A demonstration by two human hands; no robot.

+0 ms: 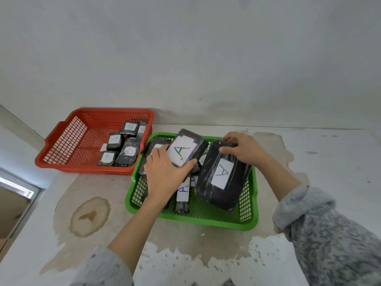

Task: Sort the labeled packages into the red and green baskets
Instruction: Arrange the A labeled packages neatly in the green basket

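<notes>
The green basket (250, 221) sits in the middle of the surface and holds several black wrapped packages with white "A" labels. My left hand (165, 174) grips one "A" package (191, 147), tilted above the basket's left half. My right hand (241, 149) holds the far end of a larger "A" package (222, 176), which leans over the basket's right side. A slim "A" package (183, 193) lies on the basket floor between them. The red basket (68, 145), behind and to the left, holds several "B"-labeled packages (127, 151) in its right half.
The baskets stand on a pale, stained surface (90, 215) against a white wall. The surface's left edge drops off near a doorway (16, 195). Dark objects (226, 282) peek in at the bottom edge.
</notes>
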